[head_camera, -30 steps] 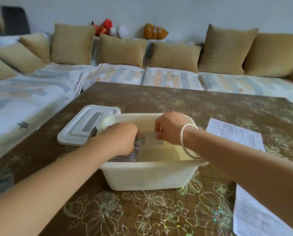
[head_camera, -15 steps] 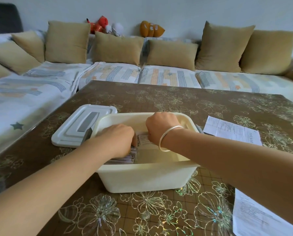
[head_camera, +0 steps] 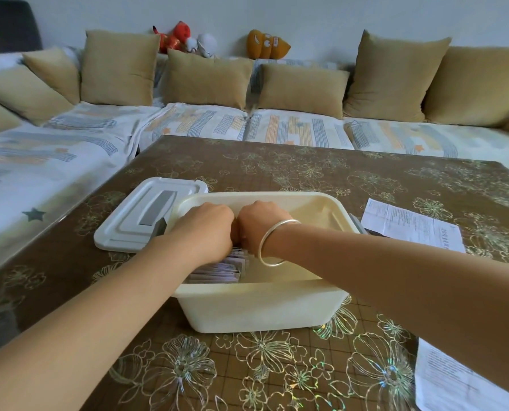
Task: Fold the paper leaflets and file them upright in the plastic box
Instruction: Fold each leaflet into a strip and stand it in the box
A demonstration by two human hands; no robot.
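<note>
A white lid [head_camera: 151,215] with a grey handle strip is lying flat on the brown flower-patterned bench [head_camera: 306,167], just left of the cream plastic box [head_camera: 262,307] and touching its left wall. The left hand [head_camera: 205,229] is reaching over the box's near-left corner and dipping inside, knuckles up and fingers curling down out of sight. Whether its grip is clamped on paper or merely pressing down cannot be told. Under and just in front of that hand, a pack of folded paper leaflets [head_camera: 217,269] is standing on edge in the left part of the box, against its near wall, with only the top edges showing. The right hand [head_camera: 260,223] is coming in over the box's near-right rim and sitting knuckle to knuckle with the left hand above the leaflets. Its fingertips are hidden too, so its grip cannot be told either. A silver bangle [head_camera: 272,243] is hanging round the right wrist, inside the box. Right of the box, an unfolded printed leaflet [head_camera: 410,225] is lying flat on the bench, near the grey latch on the box's right side. Another flat printed sheet [head_camera: 448,384] is lying nearer than the box and to its right, partly under the right forearm. Beyond the box, tan cushions [head_camera: 303,86] are leaning along a sofa.
</note>
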